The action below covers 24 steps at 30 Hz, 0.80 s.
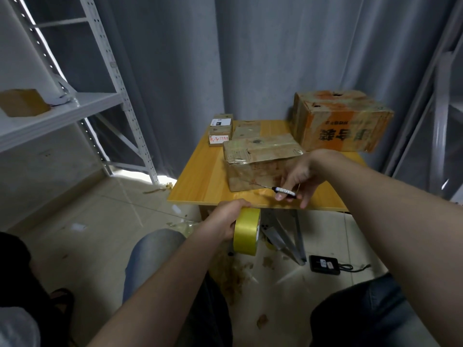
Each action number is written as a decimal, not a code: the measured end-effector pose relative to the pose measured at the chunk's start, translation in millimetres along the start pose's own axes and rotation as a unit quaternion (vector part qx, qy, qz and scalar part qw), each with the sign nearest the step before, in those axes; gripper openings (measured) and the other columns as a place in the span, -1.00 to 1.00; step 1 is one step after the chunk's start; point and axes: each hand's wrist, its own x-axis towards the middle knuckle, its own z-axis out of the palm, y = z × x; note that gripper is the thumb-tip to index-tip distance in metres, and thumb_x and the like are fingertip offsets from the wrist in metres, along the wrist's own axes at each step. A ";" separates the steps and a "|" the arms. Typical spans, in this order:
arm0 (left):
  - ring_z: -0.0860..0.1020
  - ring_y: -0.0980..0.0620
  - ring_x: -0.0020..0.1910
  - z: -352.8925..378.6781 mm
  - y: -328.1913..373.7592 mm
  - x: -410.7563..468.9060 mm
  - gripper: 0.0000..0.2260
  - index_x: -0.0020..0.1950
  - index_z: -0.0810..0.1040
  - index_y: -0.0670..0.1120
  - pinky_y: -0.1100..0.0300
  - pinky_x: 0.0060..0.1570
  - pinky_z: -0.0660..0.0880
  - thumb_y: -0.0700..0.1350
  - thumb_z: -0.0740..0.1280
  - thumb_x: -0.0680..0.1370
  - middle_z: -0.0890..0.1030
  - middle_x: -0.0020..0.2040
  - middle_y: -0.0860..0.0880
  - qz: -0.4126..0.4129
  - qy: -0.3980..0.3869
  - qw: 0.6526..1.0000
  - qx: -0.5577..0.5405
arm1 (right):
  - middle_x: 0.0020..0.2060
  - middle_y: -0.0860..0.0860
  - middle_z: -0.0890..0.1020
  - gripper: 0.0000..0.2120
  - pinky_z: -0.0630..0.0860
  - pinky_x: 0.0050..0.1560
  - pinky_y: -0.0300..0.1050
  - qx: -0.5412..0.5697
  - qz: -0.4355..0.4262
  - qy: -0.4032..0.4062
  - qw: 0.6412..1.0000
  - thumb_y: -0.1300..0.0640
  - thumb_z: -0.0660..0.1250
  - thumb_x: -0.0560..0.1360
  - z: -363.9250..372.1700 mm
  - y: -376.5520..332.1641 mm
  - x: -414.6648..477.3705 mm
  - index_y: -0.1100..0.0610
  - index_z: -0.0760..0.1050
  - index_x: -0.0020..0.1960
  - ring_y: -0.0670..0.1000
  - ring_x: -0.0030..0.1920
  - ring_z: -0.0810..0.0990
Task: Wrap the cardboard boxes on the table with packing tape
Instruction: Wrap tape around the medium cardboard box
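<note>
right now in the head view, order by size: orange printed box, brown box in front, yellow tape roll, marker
1. orange printed box
2. brown box in front
3. yellow tape roll (nearer camera)
4. marker

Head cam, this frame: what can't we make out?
Head view only:
- tape roll: free end unseen, left hand covers part.
- black-and-white tool in right hand: too small to tell marker from cutter.
- red writing on small box label: too small, blurred.
- nearest box: far side faces away.

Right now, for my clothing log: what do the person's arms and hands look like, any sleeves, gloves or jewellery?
The left forearm and right forearm are bare, no sleeve in view. Left hand and right hand are ungloved; no watch or ring shows.
</note>
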 end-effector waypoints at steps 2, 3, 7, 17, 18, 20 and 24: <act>0.63 -0.10 -0.35 3.4 -0.8 -2.4 -0.74 0.23 0.60 -0.20 0.17 -0.47 0.53 -0.15 0.45 0.58 0.64 -0.14 -0.17 0.001 -0.011 1.000 0.018 | -0.20 0.13 0.62 -0.61 0.71 -0.22 0.00 -0.007 0.004 -0.007 1.000 0.18 0.59 0.43 2.4 -1.7 -4.1 0.35 0.61 0.17 0.00 -0.41 0.60; 0.64 -0.10 -0.34 5.1 -0.9 -3.1 -0.73 0.26 0.59 -0.21 0.16 -0.46 0.54 -0.16 0.44 0.58 0.64 -0.12 -0.18 -0.001 -0.018 0.999 0.030 | -0.19 0.12 0.61 -0.65 0.72 -0.18 0.02 -0.013 0.006 -0.009 1.000 0.19 0.58 0.45 3.6 -2.4 -6.2 0.34 0.60 0.15 0.00 -0.38 0.59; 0.67 -0.11 -0.36 13.1 -2.6 -8.2 -0.77 0.19 0.60 -0.22 0.12 -0.43 0.59 -0.18 0.45 0.57 0.68 -0.10 -0.21 -0.017 -0.059 0.996 0.070 | -0.24 0.12 0.61 -0.77 0.72 -0.06 0.04 -0.048 0.023 -0.031 0.998 0.19 0.52 0.51 7.9 -3.6 -14.8 0.30 0.60 0.07 0.01 -0.33 0.61; 0.64 0.03 -0.50 30.6 -9.3 -10.1 -0.92 0.05 0.60 -0.12 0.24 -0.52 0.52 -0.15 0.44 0.59 0.65 -0.33 -0.06 -0.034 -0.111 0.984 0.138 | -0.12 0.11 0.67 -0.85 0.72 0.03 0.04 0.123 -0.145 -0.033 0.981 0.24 0.54 0.43 12.7 23.3 -20.0 0.19 0.66 -0.01 -0.02 -0.14 0.61; 0.63 0.03 -0.50 33.1 -7.6 -9.7 -0.92 0.05 0.59 -0.12 0.24 -0.52 0.52 -0.14 0.43 0.60 0.65 -0.36 -0.05 -0.031 -0.113 0.983 0.141 | -0.09 0.10 0.69 -0.84 0.72 0.02 0.04 0.191 -0.181 -0.038 0.964 0.23 0.55 0.40 13.8 28.2 -19.3 0.18 0.67 -0.03 0.00 -0.07 0.65; 0.61 0.02 -0.53 41.0 -2.7 -7.9 -0.92 0.04 0.59 -0.12 0.24 -0.54 0.51 -0.15 0.43 0.59 0.63 -0.41 -0.04 -0.021 -0.111 0.982 0.149 | -0.04 0.08 0.72 -0.83 0.73 -0.03 0.03 0.337 -0.244 -0.017 0.909 0.23 0.55 0.36 16.1 41.7 -15.6 0.16 0.71 -0.05 0.02 0.00 0.72; 0.58 0.05 -0.54 53.5 8.8 -3.5 -0.92 0.00 0.58 -0.07 0.27 -0.53 0.50 -0.12 0.44 0.56 0.60 -0.34 -0.03 -0.015 -0.126 0.978 0.168 | -0.02 0.11 0.68 -0.79 0.71 -0.18 0.00 0.505 -0.275 0.186 0.797 0.10 0.61 0.33 13.3 72.2 -5.8 0.09 0.71 -0.07 -0.02 -0.21 0.68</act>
